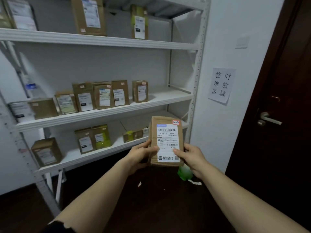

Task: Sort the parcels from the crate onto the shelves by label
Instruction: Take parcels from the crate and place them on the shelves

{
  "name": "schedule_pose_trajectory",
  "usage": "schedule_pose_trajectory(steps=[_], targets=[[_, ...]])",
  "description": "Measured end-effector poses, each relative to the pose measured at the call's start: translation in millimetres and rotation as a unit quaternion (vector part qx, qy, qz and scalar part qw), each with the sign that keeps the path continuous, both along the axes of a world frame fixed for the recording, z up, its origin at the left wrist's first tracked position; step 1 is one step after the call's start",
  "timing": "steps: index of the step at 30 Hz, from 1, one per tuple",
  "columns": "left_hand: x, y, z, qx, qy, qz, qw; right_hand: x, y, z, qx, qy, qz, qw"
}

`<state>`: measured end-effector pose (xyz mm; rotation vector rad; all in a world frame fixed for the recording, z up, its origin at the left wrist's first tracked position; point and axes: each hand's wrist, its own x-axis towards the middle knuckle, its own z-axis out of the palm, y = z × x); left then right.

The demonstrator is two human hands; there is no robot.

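Middle shelf (169, 97) bare right of parcels (140, 91)

One head-worn wide-angle view looks forward and down, close over the forearms, facing the shelving (104, 113).

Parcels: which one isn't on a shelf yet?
The brown parcel held upright between the left hand and right hand; every other one sits on the white shelves.

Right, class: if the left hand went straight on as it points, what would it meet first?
The left hand meets the parcel it holds; beyond that, probably the rack's right upright, though depth is unclear.
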<state>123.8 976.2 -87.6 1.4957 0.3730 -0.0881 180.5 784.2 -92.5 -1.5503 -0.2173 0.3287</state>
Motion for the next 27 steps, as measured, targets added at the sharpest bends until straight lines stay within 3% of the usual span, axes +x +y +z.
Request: schedule_pose_trajectory(steps=[12, 27], targets=[[-37, 11, -14, 0.001, 0.002, 0.090, 0.996, -15, 29, -9, -0.026, 0.002, 0.068, 0.997], [-29, 1, -28, -0.001, 0.031, 0.073, 0.997, -10, 16, -23, -0.038, 0.032, 0.061, 0.997]])
